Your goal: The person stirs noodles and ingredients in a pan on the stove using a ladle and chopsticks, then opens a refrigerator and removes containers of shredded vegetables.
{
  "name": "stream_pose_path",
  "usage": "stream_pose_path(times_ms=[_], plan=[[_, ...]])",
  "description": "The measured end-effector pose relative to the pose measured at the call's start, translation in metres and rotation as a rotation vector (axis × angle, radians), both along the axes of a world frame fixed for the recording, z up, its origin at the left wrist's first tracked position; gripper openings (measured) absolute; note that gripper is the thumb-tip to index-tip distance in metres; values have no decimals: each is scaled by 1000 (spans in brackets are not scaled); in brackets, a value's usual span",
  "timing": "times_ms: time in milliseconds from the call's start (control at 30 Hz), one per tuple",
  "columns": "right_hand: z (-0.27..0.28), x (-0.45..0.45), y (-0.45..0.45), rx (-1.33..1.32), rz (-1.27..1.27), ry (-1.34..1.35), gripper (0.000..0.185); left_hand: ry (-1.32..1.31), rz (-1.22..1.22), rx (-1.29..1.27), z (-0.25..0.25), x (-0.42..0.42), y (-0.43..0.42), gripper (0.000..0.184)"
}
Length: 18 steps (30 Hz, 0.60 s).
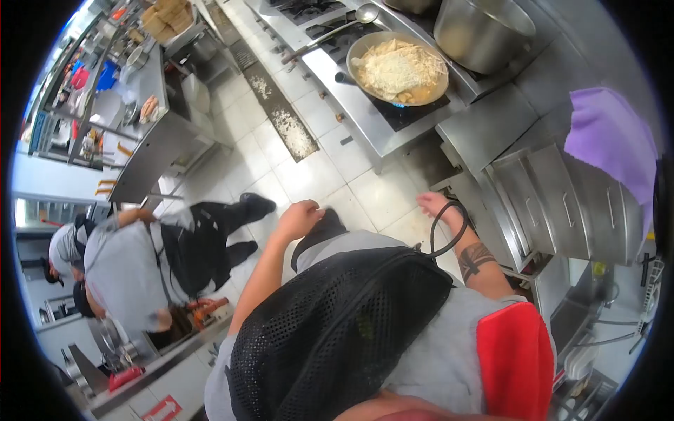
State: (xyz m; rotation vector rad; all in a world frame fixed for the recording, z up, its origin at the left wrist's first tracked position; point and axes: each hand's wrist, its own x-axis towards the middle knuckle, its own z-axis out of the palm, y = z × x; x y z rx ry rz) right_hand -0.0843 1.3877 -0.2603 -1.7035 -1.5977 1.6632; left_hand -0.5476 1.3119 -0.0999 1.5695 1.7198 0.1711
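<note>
My left hand [302, 218] hangs in the air over the tiled floor with loosely curled fingers. Nothing shows in it. My right hand [434, 205], also in the air, has its fingers loosely bent and looks to be holding nothing. Both are nearest to the stove front but apart from it. On a burner with a blue flame sits a wide pan [397, 70] full of pale food, apparently noodles or strips topped with something white and crumbly. Beside it a long-handled ladle [365, 14] lies across the stove top.
A large metal pot [484, 31] stands behind the pan. Metal drawers [562, 203] are at right, with a purple cloth [607, 140] above. At left a co-worker [126, 274] bends at a counter. A steel worktable [151, 91] stands beyond a floor drain [288, 130] with white scraps.
</note>
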Motion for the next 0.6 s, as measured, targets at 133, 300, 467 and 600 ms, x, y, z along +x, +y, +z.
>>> stream_pose_path(times_ms=[133,300,467,600], plan=[[21,-45,62,-80,13,-18,32,-49,65,139,-55,-60,110,36],[-2,-61,13,-161,69,-239,25,96,107,287,-127,-135,329,61],[-31,-72,-71,-62,760,-682,21,408,193,704,-155,-182,552,76],[13,-119,-57,-43,203,-488,23,332,155,173,-159,-193,655,61]])
